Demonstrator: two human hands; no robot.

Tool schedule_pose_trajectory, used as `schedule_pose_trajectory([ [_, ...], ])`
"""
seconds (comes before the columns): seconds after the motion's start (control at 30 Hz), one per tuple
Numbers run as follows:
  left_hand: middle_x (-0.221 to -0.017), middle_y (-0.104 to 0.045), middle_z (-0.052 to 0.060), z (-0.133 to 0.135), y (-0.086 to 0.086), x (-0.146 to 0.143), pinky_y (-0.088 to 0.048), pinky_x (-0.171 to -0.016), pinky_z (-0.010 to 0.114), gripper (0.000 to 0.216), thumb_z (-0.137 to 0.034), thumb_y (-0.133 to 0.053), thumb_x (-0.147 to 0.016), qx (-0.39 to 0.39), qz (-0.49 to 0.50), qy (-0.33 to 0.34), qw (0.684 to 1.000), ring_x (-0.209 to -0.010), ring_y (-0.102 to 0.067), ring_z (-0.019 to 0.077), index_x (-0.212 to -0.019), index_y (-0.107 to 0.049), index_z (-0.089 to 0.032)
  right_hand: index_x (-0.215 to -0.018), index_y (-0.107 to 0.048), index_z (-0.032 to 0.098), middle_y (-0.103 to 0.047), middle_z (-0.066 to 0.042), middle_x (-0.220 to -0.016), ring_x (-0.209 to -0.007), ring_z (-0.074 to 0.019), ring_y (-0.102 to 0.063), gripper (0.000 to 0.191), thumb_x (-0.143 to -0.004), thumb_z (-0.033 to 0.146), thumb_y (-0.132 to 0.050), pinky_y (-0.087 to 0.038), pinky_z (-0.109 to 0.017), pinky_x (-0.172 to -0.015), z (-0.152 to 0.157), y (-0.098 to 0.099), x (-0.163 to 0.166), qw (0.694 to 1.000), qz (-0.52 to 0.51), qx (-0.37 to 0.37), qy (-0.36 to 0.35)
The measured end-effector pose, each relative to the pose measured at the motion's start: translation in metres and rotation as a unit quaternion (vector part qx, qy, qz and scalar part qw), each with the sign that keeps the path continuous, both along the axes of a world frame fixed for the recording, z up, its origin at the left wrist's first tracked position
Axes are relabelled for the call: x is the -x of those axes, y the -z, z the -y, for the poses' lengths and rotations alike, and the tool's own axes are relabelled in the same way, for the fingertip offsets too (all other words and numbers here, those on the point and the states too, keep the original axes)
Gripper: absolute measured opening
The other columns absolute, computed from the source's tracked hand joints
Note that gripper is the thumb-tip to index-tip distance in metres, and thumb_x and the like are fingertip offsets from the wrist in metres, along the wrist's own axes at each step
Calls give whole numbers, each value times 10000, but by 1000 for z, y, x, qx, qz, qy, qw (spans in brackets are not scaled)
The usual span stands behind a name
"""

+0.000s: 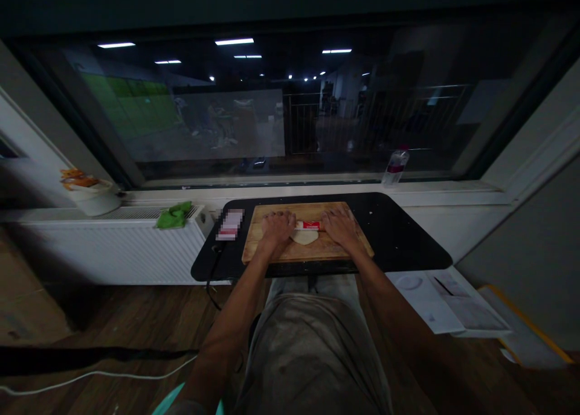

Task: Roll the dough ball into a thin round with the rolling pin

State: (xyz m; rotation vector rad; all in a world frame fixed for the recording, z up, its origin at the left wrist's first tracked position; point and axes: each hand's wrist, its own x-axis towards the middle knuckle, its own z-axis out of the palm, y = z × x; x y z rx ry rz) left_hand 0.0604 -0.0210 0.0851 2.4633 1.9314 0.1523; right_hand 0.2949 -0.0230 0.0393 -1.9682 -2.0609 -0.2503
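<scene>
A wooden cutting board [254, 246] lies on a black table in front of me. On it is a flat, pale piece of dough [305, 238], rounded toward my side. Across the dough's far edge runs a rolling pin [310, 226] with a red and white label at its middle. My left hand [278, 226] covers the pin's left end, and my right hand [339, 225] covers its right end. Both hands are closed over the pin, with the palms downward. The pin's ends are hidden beneath them.
A phone-like blurred item [231, 224] and a black cable [212, 273] are at the left of the black table [408, 240]. A bottle [396, 166] stands on the windowsill. A green cloth [174, 215] lies on the radiator [136, 252]; papers [426, 300] sit low at right.
</scene>
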Motion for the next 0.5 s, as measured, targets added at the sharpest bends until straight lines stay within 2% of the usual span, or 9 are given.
schedule_pose_trajectory([
  [0.17, -1456, -774, 251, 1, 1, 1, -545, -1102, 582, 540, -377, -310, -1224, -6, -10, 19, 1000, -1325, -732, 422, -1503, -729, -180, -1403, -826, 154, -788, -185, -1548, -1544, -345, -635, 527, -1243, 321, -353, -316, -563, -1387, 9, -2, 2, 1000, -2, -15, -1],
  [0.37, -1464, -780, 245, 1, 1, 1, -542, -1097, 592, 527, -348, -318, -1225, -13, -24, 33, 999, -1343, -743, 432, -1491, -744, -188, -1427, -814, 176, -787, -182, -1546, -1545, -352, -621, 571, -1251, 348, -299, -329, -568, -1377, 20, -3, 4, 1000, -14, -18, 3],
  [0.5, -1424, -800, 248, 1, 2, 0, -520, -1132, 591, 531, -376, -334, -1236, -21, -18, 22, 999, -1367, -737, 421, -1498, -753, -185, -1393, -805, 160, -788, -191, -1534, -1487, -341, -652, 570, -1256, 351, -286, -328, -533, -1365, 25, -2, 5, 1000, -7, -16, 1],
])
